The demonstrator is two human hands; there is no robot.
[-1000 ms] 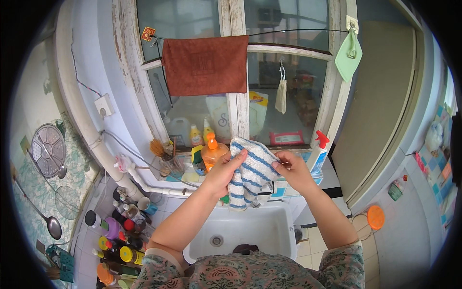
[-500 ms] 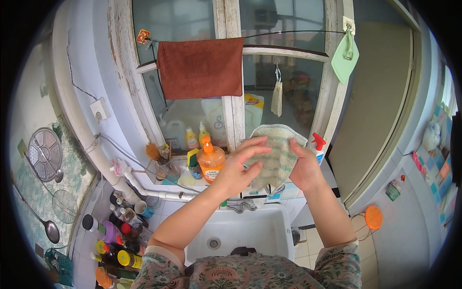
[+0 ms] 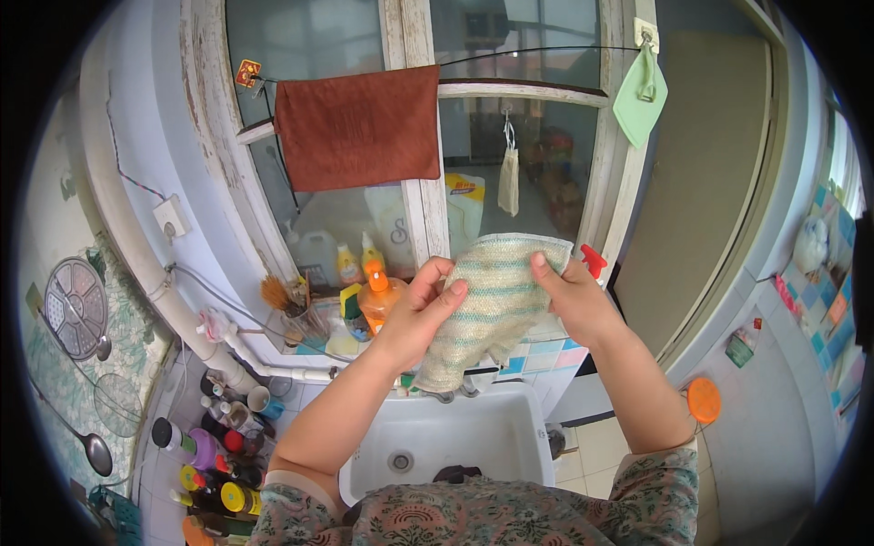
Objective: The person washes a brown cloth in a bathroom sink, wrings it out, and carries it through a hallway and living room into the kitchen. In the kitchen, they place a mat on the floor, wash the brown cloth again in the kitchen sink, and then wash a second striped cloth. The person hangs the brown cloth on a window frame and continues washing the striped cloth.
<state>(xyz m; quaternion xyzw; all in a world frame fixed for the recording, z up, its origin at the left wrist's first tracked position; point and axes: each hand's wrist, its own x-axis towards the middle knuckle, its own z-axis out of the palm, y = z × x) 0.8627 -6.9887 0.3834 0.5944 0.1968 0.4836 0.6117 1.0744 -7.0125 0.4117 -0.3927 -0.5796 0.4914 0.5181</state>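
Note:
A striped dishcloth [image 3: 499, 296], cream with pale green bands and a white edge, hangs between my two hands above the far side of the sink. My left hand [image 3: 421, 305] pinches its left side, thumb on the front. At its upper right, my right hand [image 3: 575, 296] grips it with the thumb on top and the fingers behind. The cloth's lower left corner droops over the faucet [image 3: 455, 393], partly hiding it. Below stands the white sink [image 3: 455, 432], with a dark piece of cloth [image 3: 460, 473] near its front edge.
An orange pump bottle [image 3: 379, 296] and a yellow-green sponge [image 3: 352, 302] stand on the sill left of my hands. A red spray nozzle [image 3: 594, 262] shows behind my right hand. A brown towel [image 3: 360, 127] hangs across the window. Several bottles [image 3: 241, 455] crowd the lower left.
My left hand, open in front of the cloth before, now grips its left side. The cloth is spread wider and hangs lower left. The view has shifted slightly right.

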